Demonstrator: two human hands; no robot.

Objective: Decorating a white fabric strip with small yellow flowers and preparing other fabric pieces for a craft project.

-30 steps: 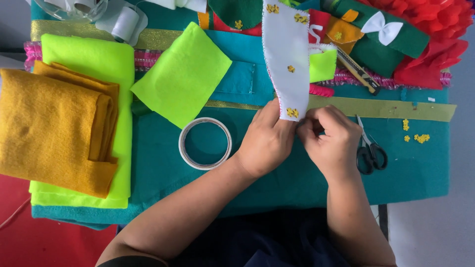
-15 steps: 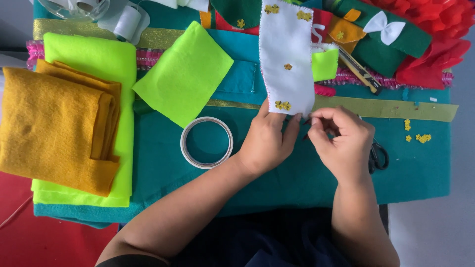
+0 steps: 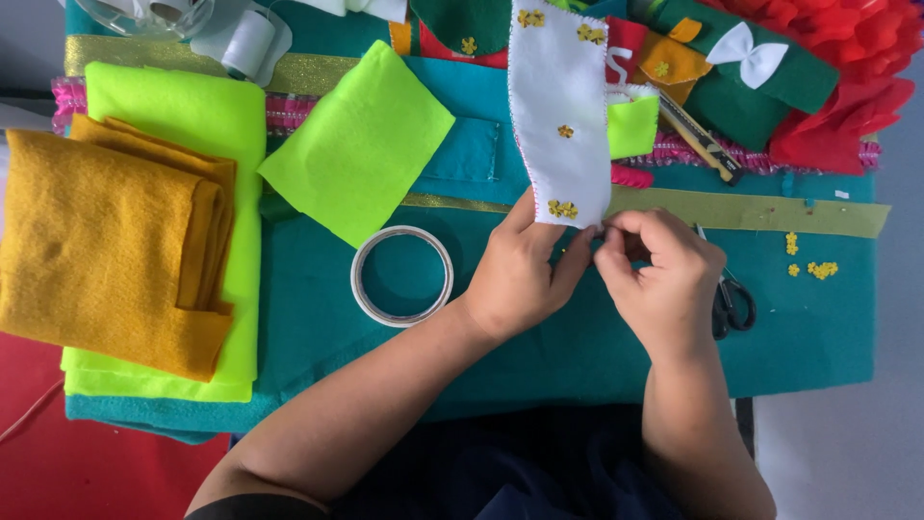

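Head view: the left hand [image 3: 520,274] pins the lower end of a white felt strip [image 3: 558,125] against the teal felt sheet [image 3: 597,347], fingers together and pressed on the strip's bottom edge; the right hand [image 3: 659,274] sits just beside it, thumb and forefinger pinched together at the strip's lower right corner, though what they pinch is too small to tell; the strip carries small yellow flowers [image 3: 562,208]; a tape ring [image 3: 401,275] lies left of the hands; scissors [image 3: 731,300] lie partly hidden under the right hand; folded mustard felt [image 3: 96,241] rests on lime felt [image 3: 183,116] at far left.
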